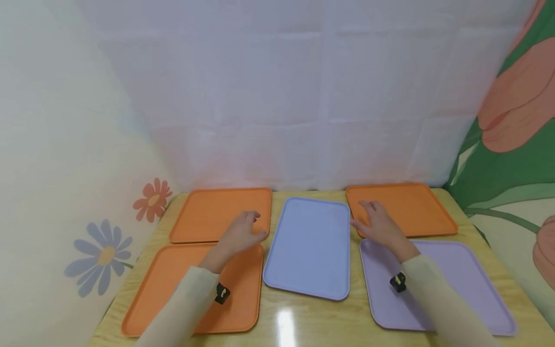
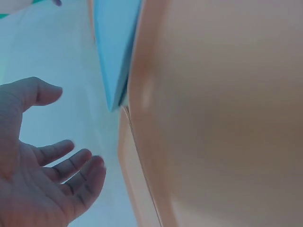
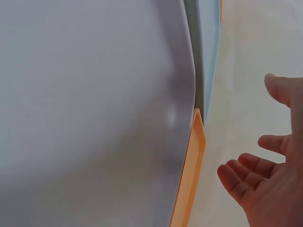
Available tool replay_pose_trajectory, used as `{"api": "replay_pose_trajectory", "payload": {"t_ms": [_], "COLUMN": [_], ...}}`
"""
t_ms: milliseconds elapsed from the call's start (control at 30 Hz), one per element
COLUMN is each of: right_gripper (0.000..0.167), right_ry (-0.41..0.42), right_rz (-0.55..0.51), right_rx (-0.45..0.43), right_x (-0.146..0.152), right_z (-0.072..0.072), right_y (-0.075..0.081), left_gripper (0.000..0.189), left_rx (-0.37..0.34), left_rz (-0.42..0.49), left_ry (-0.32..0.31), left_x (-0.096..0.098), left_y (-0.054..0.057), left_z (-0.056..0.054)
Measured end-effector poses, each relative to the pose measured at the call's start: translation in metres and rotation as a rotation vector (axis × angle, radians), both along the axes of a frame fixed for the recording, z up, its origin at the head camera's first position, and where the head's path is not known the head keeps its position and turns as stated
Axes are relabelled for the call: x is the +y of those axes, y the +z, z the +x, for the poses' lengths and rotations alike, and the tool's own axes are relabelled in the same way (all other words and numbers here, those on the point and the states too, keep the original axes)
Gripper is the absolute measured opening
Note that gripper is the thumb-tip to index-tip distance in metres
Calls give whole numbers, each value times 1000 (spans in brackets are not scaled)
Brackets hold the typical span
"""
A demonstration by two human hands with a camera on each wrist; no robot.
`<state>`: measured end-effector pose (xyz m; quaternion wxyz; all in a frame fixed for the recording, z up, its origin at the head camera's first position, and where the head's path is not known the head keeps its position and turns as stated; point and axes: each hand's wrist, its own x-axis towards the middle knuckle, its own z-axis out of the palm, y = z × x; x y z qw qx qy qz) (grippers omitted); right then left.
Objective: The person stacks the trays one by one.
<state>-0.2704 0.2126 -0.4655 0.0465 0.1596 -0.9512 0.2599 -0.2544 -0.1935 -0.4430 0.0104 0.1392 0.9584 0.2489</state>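
Both hands hover over a group of trays, fingers loosely bent and holding nothing. My left hand [image 1: 237,236] is above the two orange trays on the left, a far one [image 1: 204,212] and a near one [image 1: 160,284]. In the left wrist view that hand [image 2: 52,175] shows thumb and fingers spread apart. My right hand [image 1: 379,226] hangs over the right orange tray [image 1: 416,207], its wrist above the purple tray [image 1: 459,284]. Its thumb stands apart from the fingers in the right wrist view. Between the hands lies a blue tray [image 1: 310,246], slightly turned.
The trays lie on a light wooden table [image 1: 316,318]. A white cloth [image 1: 269,106] hangs behind its far edge. Flower-patterned walls or panels stand at the left [image 1: 104,255] and right [image 1: 520,168]. A small black device [image 1: 398,282] sits at each wrist.
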Motion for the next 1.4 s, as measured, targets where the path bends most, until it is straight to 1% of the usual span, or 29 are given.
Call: {"api": "replay_pose_trajectory", "payload": {"t_ms": [67, 167, 233, 333, 467, 567, 700, 867, 967, 1000, 1133, 1200, 1233, 1300, 1400], "right_gripper": [72, 68, 64, 60, 57, 56, 54, 57, 58, 56, 34, 25, 22, 20, 21], "right_ry": [-5, -12, -12, -3, -11, -34, -37, -46, -60, -63, -82, -97, -107, -113, -132], "right_rz": [-31, -65, -86, -111, -130, -138, -145, -114, -80, -72, -22, 10, 24, 51, 65], "right_rx": [-27, -65, -75, -77, -109, -152, -206, -283, -314, -316, -314, -320, -328, -333, -365], "right_x": [-3, -7, -9, -12, -16, -19, -25, -35, -40, -41, -46, -48, -49, -50, -50], "right_z": [-1, -1, -1, -2, -2, -2, -2, -4, -6, -7, -10, -12, -13, -15, -16], "right_y": [-1, -2, -3, -5, -5, -7, -9, -8, -8, -7, -7, -6, -6, -5, -3], "left_gripper": [60, 60, 60, 58, 53, 52, 55, 60, 65, 66, 69, 69, 64, 57, 57], "left_rx": [-26, -64, -87, -102, -123, -157, -204, -249, -255, -260, -277, -288, -286, -284, -276], "left_rz": [23, 35, 41, 49, 70, 88, 70, 17, -16, -23, -35, -30, -28, -28, -36], "left_ry": [-5, -6, -8, -10, -1, 13, 29, 46, 48, 52, 51, 45, 35, 20, -9], "left_x": [4, 11, 14, 18, 23, 26, 27, 29, 32, 33, 37, 38, 39, 41, 45], "left_y": [0, -1, -2, -4, -6, -6, -7, -10, -11, -11, -11, -11, -11, -12, -15], "left_z": [2, 4, 4, 5, 7, 8, 10, 14, 15, 16, 17, 18, 18, 19, 20]}}
